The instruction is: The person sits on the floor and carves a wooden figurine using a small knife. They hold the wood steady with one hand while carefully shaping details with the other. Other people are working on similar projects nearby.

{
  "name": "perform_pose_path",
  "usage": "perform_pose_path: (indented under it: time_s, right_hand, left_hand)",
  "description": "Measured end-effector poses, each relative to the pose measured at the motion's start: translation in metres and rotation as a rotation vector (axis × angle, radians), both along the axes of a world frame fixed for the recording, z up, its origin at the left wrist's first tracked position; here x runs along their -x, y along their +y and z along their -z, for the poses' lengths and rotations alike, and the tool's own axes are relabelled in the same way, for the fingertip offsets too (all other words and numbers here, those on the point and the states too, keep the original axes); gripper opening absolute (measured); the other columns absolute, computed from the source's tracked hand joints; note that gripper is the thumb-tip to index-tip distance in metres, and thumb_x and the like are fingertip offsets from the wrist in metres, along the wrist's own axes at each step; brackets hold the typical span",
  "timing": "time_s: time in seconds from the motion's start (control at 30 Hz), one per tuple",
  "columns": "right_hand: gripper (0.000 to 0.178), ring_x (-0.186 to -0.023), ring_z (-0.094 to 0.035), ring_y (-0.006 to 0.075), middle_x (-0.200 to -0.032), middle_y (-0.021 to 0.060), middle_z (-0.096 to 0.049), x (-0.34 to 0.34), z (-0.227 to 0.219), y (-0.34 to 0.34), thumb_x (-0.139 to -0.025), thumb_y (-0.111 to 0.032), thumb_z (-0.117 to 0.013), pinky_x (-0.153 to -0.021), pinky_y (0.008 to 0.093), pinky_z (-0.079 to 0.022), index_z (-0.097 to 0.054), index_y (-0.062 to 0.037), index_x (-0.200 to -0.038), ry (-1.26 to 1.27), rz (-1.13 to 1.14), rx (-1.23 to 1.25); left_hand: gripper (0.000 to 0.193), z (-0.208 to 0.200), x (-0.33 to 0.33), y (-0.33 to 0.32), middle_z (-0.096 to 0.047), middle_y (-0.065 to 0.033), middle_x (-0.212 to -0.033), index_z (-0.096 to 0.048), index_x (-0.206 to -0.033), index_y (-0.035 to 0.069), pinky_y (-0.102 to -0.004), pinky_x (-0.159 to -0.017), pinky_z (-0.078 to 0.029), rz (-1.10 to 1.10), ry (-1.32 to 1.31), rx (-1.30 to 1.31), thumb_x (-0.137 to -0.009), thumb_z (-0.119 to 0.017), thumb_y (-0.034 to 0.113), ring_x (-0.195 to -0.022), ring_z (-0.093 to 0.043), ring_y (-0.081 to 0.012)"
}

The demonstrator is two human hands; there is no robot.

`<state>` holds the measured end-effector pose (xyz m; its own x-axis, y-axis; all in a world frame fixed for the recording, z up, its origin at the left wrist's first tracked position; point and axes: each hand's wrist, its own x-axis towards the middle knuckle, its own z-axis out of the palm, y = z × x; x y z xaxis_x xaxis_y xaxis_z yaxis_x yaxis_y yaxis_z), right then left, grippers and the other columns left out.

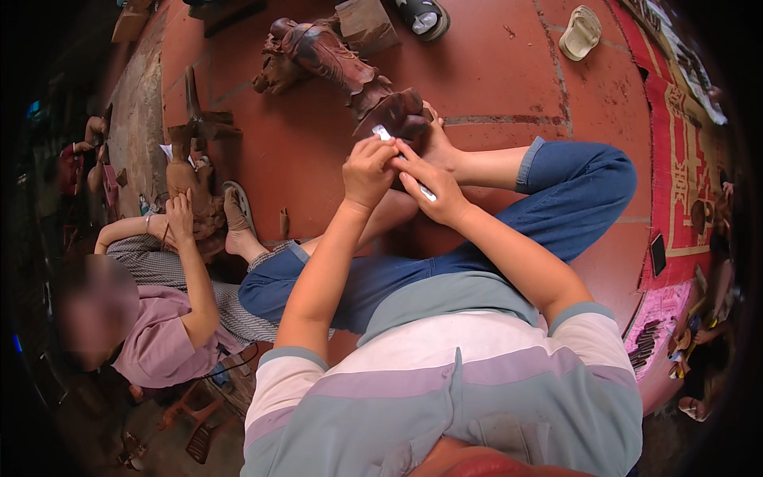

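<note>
A dark reddish-brown carved wooden figure [330,60] lies slanted on the floor, its wider base [393,111] toward me beside my bare foot. Just short of that base, my left hand [369,171] is closed with curled fingers around the front part of a slim white-and-blue tool [428,193]. A bright white tip pokes out past these fingers, close to the wood; whether it touches is unclear. My right hand [433,184] grips the same slim piece farther back, fingers meeting the left ones. Its middle is hidden by both hands, and its exact kind cannot be made out.
A wooden block [366,25] stands behind the figure. On my left, a seated person holds another wooden carving [195,187]. A beige clog [581,33], a dark shoe [425,17], a red patterned mat [683,175] and a phone [658,254] lie around.
</note>
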<state>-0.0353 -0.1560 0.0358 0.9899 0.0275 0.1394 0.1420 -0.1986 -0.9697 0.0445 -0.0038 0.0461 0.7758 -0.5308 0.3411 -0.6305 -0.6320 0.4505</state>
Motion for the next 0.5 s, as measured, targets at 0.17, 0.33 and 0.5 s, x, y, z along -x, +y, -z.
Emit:
perform_pose_path:
  time_s: [0.17, 0.33, 0.5]
  right_hand:
    - [0.032, -0.124, -0.055, 0.0339, -0.144, 0.0217, -0.047, 0.004, -0.008, -0.002, -0.095, -0.017, -0.055, -0.099, 0.0376, -0.047, -0.061, -0.0048, -0.124, 0.123, -0.059, 0.007]
    - [0.033, -0.125, -0.054, 0.0346, -0.144, 0.022, -0.046, -0.029, -0.018, -0.001, -0.096, -0.018, -0.055, -0.1, 0.0374, -0.046, -0.061, -0.0042, -0.125, -0.053, 0.036, -0.008]
    - [0.032, -0.124, -0.055, 0.0336, -0.145, 0.0188, -0.047, -0.019, -0.004, 0.003, -0.095, -0.017, -0.057, -0.098, 0.0368, -0.048, -0.061, -0.0052, -0.125, -0.04, 0.029, -0.029]
  left_hand:
    - [0.021, -0.003, 0.004, 0.001, -0.072, -0.0013, -0.096, -0.071, -0.088, 0.013, -0.036, -0.083, -0.055, -0.036, 0.133, -0.042, -0.068, -0.075, 0.006, -0.097, -0.068, -0.0244]
    - [0.021, -0.024, -0.027, -0.006, -0.072, -0.0032, -0.096, -0.071, -0.089, 0.01, -0.0362, -0.083, -0.056, -0.026, -0.075, 0.045, -0.069, -0.074, 0.007, -0.096, -0.068, -0.0271]
    - [0.015, -0.013, -0.023, -0.003, -0.071, 0.0018, -0.095, -0.068, -0.085, 0.015, -0.0332, -0.077, -0.057, -0.008, -0.118, 0.002, -0.072, -0.075, 0.012, -0.095, -0.068, -0.0237]
